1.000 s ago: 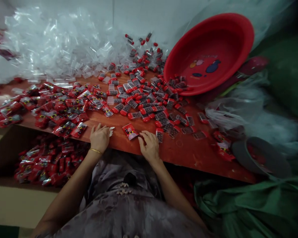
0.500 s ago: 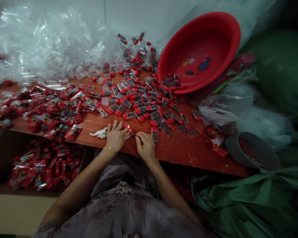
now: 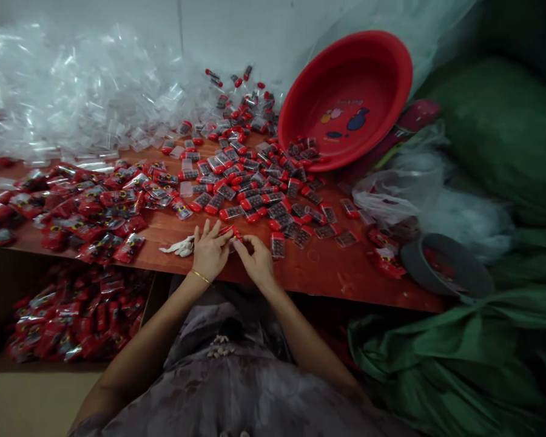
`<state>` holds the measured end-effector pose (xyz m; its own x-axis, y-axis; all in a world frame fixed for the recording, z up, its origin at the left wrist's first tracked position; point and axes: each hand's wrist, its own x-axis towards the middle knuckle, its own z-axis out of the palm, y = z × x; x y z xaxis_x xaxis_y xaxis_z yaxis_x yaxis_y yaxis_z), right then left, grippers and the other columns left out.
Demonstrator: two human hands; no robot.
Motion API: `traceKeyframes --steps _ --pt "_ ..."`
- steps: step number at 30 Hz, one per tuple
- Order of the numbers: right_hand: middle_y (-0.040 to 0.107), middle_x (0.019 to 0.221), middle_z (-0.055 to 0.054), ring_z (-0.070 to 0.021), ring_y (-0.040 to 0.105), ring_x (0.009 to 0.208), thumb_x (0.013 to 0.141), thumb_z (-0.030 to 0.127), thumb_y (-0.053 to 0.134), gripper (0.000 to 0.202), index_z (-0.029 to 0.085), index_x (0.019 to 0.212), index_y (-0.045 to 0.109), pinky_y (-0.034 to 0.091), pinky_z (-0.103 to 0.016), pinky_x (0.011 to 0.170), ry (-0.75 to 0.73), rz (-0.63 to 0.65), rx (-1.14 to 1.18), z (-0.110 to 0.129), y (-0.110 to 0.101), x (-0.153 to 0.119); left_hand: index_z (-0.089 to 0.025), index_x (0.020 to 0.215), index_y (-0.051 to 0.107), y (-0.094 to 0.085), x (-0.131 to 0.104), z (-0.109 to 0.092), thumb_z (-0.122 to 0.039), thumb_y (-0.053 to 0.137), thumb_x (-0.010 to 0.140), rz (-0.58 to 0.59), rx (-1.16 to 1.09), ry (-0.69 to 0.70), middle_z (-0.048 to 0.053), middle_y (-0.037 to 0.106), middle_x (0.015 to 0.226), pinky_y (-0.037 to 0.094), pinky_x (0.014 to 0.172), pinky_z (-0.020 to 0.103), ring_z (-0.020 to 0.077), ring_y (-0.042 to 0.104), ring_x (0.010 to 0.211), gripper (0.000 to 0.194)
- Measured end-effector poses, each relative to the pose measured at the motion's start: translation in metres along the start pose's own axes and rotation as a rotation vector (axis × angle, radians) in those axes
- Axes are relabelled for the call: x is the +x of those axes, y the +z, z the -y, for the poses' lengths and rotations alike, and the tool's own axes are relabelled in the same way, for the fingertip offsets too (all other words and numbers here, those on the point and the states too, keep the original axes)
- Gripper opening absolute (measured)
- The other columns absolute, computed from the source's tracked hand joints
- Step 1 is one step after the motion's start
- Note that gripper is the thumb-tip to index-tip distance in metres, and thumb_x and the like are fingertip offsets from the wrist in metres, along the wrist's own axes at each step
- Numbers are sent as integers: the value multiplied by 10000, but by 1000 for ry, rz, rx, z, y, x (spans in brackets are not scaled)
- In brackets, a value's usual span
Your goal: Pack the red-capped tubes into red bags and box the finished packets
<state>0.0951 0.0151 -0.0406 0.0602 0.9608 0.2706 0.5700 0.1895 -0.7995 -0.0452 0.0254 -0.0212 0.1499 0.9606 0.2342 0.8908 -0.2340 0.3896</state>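
A small red plastic packet (image 3: 228, 230) lies between my hands near the table's front edge, partly hidden by my fingers. My left hand (image 3: 210, 252), with a gold bangle at the wrist, has several fingers spread while its thumb and forefinger side hold the packet. From the other side, my right hand (image 3: 257, 260) pinches the packet's near right end. A crumpled white piece (image 3: 181, 247) rests just left of my left hand. Clear cases with red ends and dark contents (image 3: 279, 209) lie in a heap beyond my hands.
Filled red packets (image 3: 93, 203) are piled at left, above an open box (image 3: 79, 309) of more packets. Clear empty sleeves (image 3: 86, 91) heap at the back. A tilted red basin (image 3: 346, 79), a plastic bag (image 3: 386, 194) and a grey bowl (image 3: 446, 267) stand at right.
My right hand has moved left and its fingers now meet the packet. The packet has tilted and shows less of its face. The whole view has shifted slightly.
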Motion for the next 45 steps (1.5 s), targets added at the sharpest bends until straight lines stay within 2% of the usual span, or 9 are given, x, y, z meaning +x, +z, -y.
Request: traceKeyframes --steps 6,14,18,22,27,30,33,37,45 --pt "632 604 -10 -139 557 556 894 353 449 313 202 677 616 360 -235 537 13 88 -126 -9 11 21 -180 1345 456 7 0 8 -402 407 888 -14 29 -19 119 522 1347 209 1082 565 330 341 1333 510" --pt "673 766 -49 -146 587 645 915 329 425 301 210 778 665 369 -241 553 -123 -1 -420 -15 6 21 -266 1182 617 15 -5 9 -414 448 861 -31 121 -39 104 549 1320 208 1068 579 349 340 1328 392" --pt "680 804 -66 -164 601 699 915 354 403 327 192 846 679 412 -258 608 -116 -49 -328 -19 -1 24 -241 1137 645 12 -2 7 -421 472 846 -2 127 -40 120 557 1306 208 1062 592 371 344 1320 383" --pt "617 623 -26 -152 549 594 904 391 383 362 187 734 629 396 -248 561 -35 -44 -96 -18 -5 28 -215 1139 636 7 1 6 -391 482 847 -3 78 -38 131 539 1327 193 1073 588 364 332 1330 374" --pt "515 532 17 -128 462 521 888 445 365 384 212 625 518 350 -235 519 25 -63 2 -13 2 28 -193 1142 624 -4 3 1 -349 325 925 -124 -117 -65 90 579 1290 166 1101 544 281 333 1345 401" --pt "510 561 18 -127 465 543 891 455 353 382 214 637 503 362 -237 537 23 -66 81 -8 7 25 -208 1012 684 -8 9 -3 -411 419 887 -101 -306 -109 65 678 1136 270 1062 507 279 467 1244 356" --pt "540 613 16 -128 493 581 882 449 388 337 205 723 556 390 -233 551 35 -29 212 -2 8 21 -173 795 715 -4 16 -4 -458 522 814 -64 -609 -224 33 718 757 478 797 343 226 645 845 344" --pt "592 688 13 -124 531 600 836 436 484 270 193 840 602 433 -232 563 107 13 428 3 6 16 -134 647 676 4 18 -4 -477 583 755 -79 -868 -326 -26 575 527 366 483 211 103 494 501 372" --pt "510 574 30 -114 471 550 878 443 416 343 199 665 527 392 -226 538 138 -82 336 7 2 3 -131 644 670 11 8 -24 -521 643 681 -52 -1129 -459 -4 615 579 411 564 222 98 512 548 392"
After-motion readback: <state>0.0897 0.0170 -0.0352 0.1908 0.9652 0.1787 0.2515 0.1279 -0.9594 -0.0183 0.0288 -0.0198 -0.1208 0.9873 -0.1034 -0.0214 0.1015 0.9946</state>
